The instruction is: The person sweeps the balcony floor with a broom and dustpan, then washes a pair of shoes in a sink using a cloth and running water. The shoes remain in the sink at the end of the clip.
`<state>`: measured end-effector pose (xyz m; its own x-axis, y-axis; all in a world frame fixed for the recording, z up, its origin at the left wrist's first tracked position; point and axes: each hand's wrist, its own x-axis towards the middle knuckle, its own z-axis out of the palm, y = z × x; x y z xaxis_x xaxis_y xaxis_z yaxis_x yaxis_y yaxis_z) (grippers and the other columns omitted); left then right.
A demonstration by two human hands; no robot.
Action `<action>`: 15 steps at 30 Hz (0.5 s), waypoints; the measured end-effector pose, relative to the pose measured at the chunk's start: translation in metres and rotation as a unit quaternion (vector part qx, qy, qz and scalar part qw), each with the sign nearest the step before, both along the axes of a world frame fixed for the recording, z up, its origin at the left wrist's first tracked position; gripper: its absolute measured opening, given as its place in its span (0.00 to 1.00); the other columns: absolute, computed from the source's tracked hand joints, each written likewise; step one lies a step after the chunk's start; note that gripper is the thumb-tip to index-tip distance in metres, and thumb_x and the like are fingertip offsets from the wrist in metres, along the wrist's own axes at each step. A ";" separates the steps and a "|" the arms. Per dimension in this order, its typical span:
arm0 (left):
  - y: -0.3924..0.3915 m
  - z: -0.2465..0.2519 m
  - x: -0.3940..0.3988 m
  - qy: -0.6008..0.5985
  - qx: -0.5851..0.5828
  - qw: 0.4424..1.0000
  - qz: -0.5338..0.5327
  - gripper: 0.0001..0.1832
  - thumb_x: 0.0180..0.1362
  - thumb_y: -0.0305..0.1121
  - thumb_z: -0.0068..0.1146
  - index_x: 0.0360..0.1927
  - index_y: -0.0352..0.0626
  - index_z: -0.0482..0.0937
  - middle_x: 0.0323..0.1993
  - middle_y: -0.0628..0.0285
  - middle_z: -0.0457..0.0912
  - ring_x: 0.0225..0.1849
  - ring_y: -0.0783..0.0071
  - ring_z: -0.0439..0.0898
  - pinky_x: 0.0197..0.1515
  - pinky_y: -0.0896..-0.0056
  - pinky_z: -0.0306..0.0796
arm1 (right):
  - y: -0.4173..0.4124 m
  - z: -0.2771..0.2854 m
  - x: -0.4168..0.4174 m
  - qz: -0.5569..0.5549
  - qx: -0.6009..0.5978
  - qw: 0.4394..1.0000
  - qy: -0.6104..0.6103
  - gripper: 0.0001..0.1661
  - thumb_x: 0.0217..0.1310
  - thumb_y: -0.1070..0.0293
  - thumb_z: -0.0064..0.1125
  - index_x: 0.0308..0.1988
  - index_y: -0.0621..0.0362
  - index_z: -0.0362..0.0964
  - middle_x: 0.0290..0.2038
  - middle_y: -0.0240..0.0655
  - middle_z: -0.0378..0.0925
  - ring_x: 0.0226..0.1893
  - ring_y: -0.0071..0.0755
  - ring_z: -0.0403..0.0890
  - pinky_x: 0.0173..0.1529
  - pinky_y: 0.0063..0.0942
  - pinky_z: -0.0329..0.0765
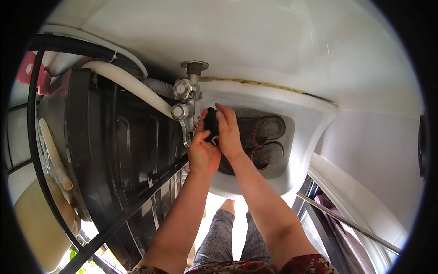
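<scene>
Both of my hands are together over a white sink basin [273, 186], close to the tap. A bunched black cloth item [211, 124] with a small pink mark is pressed between them. My left hand [204, 150] cups it from below and the left, and my right hand [228, 132] lies against its right side. Just left of the cloth is a metal tap [186, 102] with round knobs and a lever. In the basin lie two dark slippers, one farther back [270, 126] and one nearer me [268, 153], partly covered by my right hand and forearm.
Left of the sink stands a black appliance or cabinet [137, 137] behind a black metal frame [34, 85]. A pale hose [130, 82] runs to the tap. At lower right, a metal rail [349, 221] passes before a purple curtain [349, 239].
</scene>
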<state>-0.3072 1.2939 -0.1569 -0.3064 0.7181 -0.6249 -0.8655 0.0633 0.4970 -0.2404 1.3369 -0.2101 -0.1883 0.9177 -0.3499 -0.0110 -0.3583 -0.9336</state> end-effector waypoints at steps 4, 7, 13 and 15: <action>-0.012 -0.025 -0.030 -0.097 0.071 0.993 -0.016 0.26 0.64 0.38 0.41 0.65 0.44 0.66 0.64 0.61 0.68 0.65 0.67 0.66 0.68 0.63 0.58 | -0.026 0.021 -0.034 0.043 0.202 0.978 0.021 0.28 0.57 0.73 0.49 0.59 0.60 0.66 0.60 0.49 0.65 0.62 0.54 0.64 0.67 0.41 0.60; 0.000 -0.014 0.016 0.062 -0.001 0.996 -0.057 0.25 0.67 0.47 0.43 0.62 0.44 0.69 0.59 0.62 0.72 0.62 0.68 0.68 0.65 0.66 0.61 | 0.006 -0.009 0.012 -0.015 0.192 0.980 -0.058 0.29 0.59 0.72 0.46 0.61 0.59 0.63 0.60 0.50 0.65 0.62 0.53 0.65 0.68 0.39 0.58; -0.006 -0.011 -0.012 0.014 -0.078 0.997 -0.012 0.25 0.70 0.44 0.40 0.69 0.53 0.63 0.68 0.65 0.64 0.68 0.69 0.62 0.70 0.64 0.55 | -0.014 0.014 -0.021 0.074 0.137 0.987 0.028 0.25 0.65 0.68 0.43 0.60 0.61 0.64 0.60 0.50 0.66 0.63 0.53 0.64 0.68 0.39 0.58; -0.005 -0.022 0.010 -0.012 0.005 0.999 -0.041 0.24 0.69 0.39 0.39 0.68 0.52 0.65 0.66 0.66 0.67 0.66 0.68 0.65 0.68 0.65 0.58 | -0.002 -0.005 -0.001 0.052 0.199 0.975 -0.082 0.27 0.63 0.70 0.45 0.61 0.62 0.63 0.62 0.50 0.64 0.65 0.52 0.62 0.69 0.40 0.56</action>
